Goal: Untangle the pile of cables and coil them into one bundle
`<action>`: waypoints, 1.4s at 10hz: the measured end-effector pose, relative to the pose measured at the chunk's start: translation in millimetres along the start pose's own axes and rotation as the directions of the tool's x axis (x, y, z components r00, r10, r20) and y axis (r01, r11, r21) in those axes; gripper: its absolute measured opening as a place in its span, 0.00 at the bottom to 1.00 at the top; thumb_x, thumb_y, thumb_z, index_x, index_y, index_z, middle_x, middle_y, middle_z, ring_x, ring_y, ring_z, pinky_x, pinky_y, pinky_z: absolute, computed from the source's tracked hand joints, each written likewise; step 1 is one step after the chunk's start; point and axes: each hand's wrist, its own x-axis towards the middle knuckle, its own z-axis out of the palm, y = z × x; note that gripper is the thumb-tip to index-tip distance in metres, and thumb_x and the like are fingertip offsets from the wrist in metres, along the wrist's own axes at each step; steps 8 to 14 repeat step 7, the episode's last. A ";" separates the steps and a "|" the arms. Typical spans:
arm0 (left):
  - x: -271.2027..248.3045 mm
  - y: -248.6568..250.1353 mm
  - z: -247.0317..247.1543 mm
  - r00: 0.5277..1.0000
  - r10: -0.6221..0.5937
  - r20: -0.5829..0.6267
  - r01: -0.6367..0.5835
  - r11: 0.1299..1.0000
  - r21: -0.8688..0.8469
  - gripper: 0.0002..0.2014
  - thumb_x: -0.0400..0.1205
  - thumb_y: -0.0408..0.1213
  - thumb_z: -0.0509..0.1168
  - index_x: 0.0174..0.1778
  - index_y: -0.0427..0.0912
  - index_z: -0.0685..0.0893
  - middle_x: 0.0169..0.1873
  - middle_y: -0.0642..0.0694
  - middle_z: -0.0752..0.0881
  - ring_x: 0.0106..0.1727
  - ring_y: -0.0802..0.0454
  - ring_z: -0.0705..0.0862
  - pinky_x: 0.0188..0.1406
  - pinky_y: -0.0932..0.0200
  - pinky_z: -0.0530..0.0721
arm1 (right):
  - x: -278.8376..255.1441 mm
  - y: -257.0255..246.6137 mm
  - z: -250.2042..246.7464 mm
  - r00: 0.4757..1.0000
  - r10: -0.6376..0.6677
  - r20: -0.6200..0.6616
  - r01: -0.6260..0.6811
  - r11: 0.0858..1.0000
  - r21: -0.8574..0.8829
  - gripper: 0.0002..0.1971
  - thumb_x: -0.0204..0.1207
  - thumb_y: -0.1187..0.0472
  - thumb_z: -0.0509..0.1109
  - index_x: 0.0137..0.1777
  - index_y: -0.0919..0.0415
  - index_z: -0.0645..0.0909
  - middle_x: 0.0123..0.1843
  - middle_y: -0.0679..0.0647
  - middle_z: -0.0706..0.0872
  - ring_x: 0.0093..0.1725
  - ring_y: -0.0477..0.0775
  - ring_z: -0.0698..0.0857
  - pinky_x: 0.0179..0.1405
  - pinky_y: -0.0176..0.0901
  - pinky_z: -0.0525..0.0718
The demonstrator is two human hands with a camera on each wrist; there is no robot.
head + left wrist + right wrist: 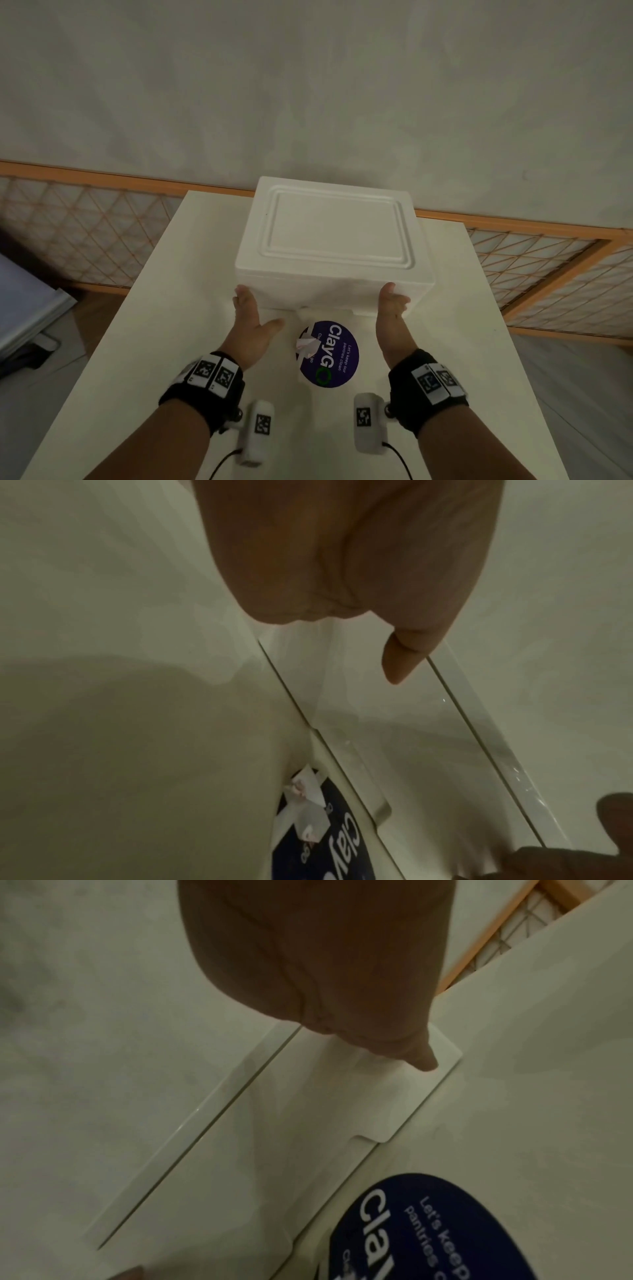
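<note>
A plain off-white wall (308,85) fills the back. Along its foot runs an orange-framed lattice panel (85,233). Wooden floor (96,318) shows left of the white table (164,308), grey floor (582,394) on its right. The light is dim.

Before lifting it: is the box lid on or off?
On. The lid sits flush on the box, one thin seam between them.

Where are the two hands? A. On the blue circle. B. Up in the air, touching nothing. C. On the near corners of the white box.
C: the left hand and the right hand each touch a near corner of the white box, and the blue circle lies untouched.
</note>
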 end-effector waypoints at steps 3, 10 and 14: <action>12.9 21.2 6.7 0.996 -0.069 0.047 0.073 0.994 -0.083 0.56 0.82 0.41 0.66 0.72 0.39 0.15 0.79 0.45 0.23 0.84 0.49 0.35 0.84 0.48 0.44 | 17.9 -32.0 17.1 0.934 0.286 -0.212 -0.347 0.598 -0.722 0.27 0.82 0.50 0.48 0.72 0.68 0.68 0.71 0.69 0.74 0.69 0.56 0.76 0.76 0.73 0.53; -57.6 3.6 -30.8 0.991 -0.122 0.049 0.125 0.989 -0.079 0.36 0.81 0.36 0.68 0.83 0.45 0.58 0.81 0.45 0.64 0.79 0.49 0.66 0.74 0.58 0.64 | -59.8 -3.3 -49.9 0.998 -0.053 0.035 0.057 0.987 -0.151 0.34 0.80 0.35 0.55 0.81 0.52 0.63 0.82 0.49 0.65 0.79 0.53 0.65 0.80 0.53 0.61; -57.6 3.6 -30.8 0.991 -0.122 0.049 0.125 0.989 -0.079 0.36 0.81 0.36 0.68 0.83 0.45 0.58 0.81 0.45 0.64 0.79 0.49 0.66 0.74 0.58 0.64 | -59.8 -3.3 -49.9 0.998 -0.053 0.035 0.057 0.987 -0.151 0.34 0.80 0.35 0.55 0.81 0.52 0.63 0.82 0.49 0.65 0.79 0.53 0.65 0.80 0.53 0.61</action>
